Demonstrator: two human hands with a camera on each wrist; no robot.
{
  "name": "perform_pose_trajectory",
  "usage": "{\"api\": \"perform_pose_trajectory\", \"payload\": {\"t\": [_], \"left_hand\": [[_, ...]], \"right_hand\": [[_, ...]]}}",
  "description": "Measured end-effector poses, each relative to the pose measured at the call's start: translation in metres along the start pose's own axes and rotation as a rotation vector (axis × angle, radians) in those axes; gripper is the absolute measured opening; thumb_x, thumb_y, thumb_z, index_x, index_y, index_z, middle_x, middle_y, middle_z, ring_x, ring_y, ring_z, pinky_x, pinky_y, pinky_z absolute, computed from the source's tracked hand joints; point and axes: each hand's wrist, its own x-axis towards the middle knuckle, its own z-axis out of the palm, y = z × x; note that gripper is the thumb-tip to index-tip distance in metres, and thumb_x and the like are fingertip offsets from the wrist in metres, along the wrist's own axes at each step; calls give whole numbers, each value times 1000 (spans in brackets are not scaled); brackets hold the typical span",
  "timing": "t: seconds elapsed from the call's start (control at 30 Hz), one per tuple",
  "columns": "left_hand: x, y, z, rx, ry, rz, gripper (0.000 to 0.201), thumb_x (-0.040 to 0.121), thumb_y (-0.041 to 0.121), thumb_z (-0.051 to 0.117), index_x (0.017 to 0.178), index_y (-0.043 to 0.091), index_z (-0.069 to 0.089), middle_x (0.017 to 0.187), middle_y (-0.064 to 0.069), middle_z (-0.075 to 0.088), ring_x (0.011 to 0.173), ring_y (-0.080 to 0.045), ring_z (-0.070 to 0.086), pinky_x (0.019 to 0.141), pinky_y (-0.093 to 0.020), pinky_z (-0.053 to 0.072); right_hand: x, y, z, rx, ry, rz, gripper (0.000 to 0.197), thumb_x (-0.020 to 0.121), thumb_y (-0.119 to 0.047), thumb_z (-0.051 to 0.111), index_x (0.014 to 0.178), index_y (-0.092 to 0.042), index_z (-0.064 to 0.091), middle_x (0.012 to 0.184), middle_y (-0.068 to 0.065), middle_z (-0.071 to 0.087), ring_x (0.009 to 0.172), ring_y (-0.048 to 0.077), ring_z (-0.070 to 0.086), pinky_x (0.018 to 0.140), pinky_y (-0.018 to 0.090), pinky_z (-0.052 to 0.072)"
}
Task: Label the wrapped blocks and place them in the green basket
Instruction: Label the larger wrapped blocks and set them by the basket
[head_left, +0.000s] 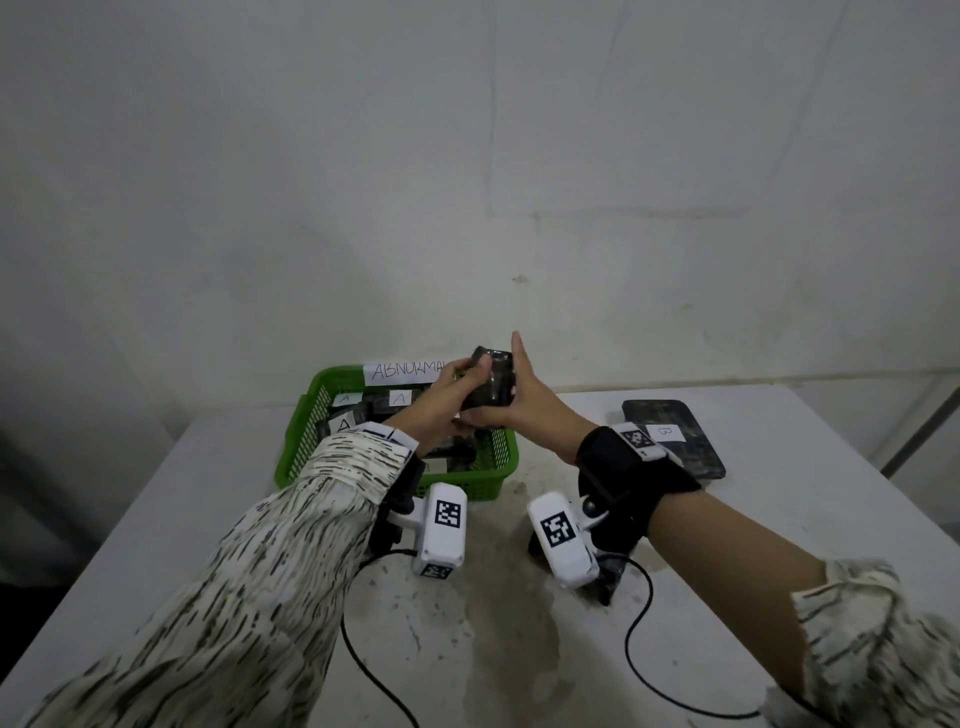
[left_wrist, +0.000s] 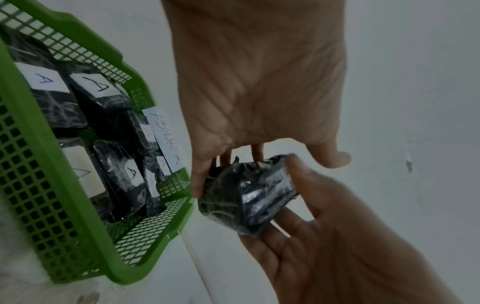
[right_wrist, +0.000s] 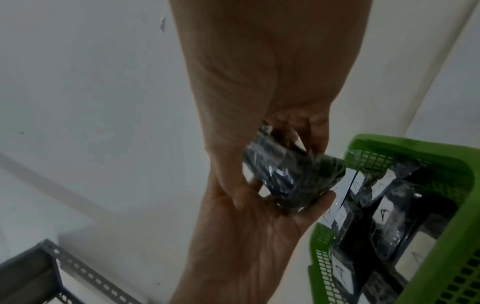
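A black block in shiny wrap (head_left: 492, 383) is held between both hands above the far right corner of the green basket (head_left: 306, 415). My left hand (head_left: 441, 400) grips it from the left, fingers curled round it (left_wrist: 200, 185). My right hand (head_left: 519, 405) holds it from the right, with the thumb on the block (left_wrist: 293, 164) and the index finger pointing up. No label shows on this block (right_wrist: 293, 176). Several wrapped blocks with white "A" labels (left_wrist: 98, 86) lie in the basket (left_wrist: 78, 205).
A paper strip reading "ABNORMAL" (head_left: 402, 370) stands on the basket's far rim. A flat dark wrapped slab with a "B" label (head_left: 670, 436) lies at the table's right. The wall rises just behind. A grey perforated metal frame (right_wrist: 39, 267) stands off the table.
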Motion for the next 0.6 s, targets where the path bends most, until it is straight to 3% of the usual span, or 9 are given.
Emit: {"api": "perform_pose_trajectory", "payload": {"t": [0.07, 0.13, 0.17, 0.23, 0.33, 0.4, 0.5, 0.6], "left_hand": [[-1, 0, -5, -81, -2, 21, 75, 78, 54, 64, 137, 16, 38, 130, -14, 56, 116, -32, 57, 96, -53, 47], [-4, 1, -10, -112, 34, 49, 60, 84, 40, 63, 133, 11, 44, 123, -17, 60, 104, -34, 63, 87, -50, 53], [-4, 0, -13, -127, 54, 46, 52, 87, 34, 60, 131, 8, 47, 118, -17, 63, 97, -32, 66, 80, -46, 56], [-4, -2, -16, -147, 67, 4, 44, 92, 30, 55, 128, 6, 50, 116, -18, 64, 92, -29, 66, 70, -40, 58], [-4, -3, -12, -171, 63, -33, 42, 94, 28, 48, 130, 7, 47, 119, -20, 59, 92, -29, 62, 61, -37, 56], [-2, -4, -9, -158, 73, -17, 42, 95, 27, 45, 131, 7, 44, 122, -22, 57, 95, -29, 60, 64, -36, 55], [-3, -3, -7, -150, 69, -17, 41, 95, 29, 45, 130, 9, 47, 121, -19, 58, 98, -29, 60, 70, -36, 55], [-5, -3, -8, -86, 30, -41, 40, 92, 30, 55, 130, 19, 48, 124, -11, 60, 109, -28, 59, 76, -40, 55]], "right_hand": [[-3, -3, -2, 76, -24, 11, 94, 92, -12, 61, 152, -28, -10, 138, 0, 47, 99, 5, 59, 72, 9, 48], [-1, -3, -6, 127, 75, -8, 71, 95, -14, 55, 152, -26, 15, 129, 0, 60, 103, 8, 62, 80, 18, 46], [1, -2, -8, 141, 141, -14, 59, 94, -14, 55, 146, -24, 29, 118, 2, 66, 101, 11, 64, 79, 23, 46], [5, 1, -10, 138, 242, 0, 41, 95, -18, 55, 134, -20, 43, 106, 7, 61, 93, 14, 61, 72, 23, 43], [12, 8, -7, 152, 229, 55, 42, 95, -33, 56, 132, -17, 43, 115, 9, 55, 95, 15, 58, 68, 21, 46], [13, 10, -1, 218, 190, 75, 43, 94, -35, 57, 131, -17, 44, 119, 5, 58, 91, 12, 61, 65, 22, 52], [16, 15, 4, 247, 246, 45, 32, 93, -29, 60, 119, -15, 51, 113, 5, 61, 92, 17, 63, 75, 31, 55], [18, 16, 5, 262, 352, 28, 23, 91, -26, 63, 108, -15, 51, 110, 10, 61, 93, 23, 62, 83, 40, 53]]}}
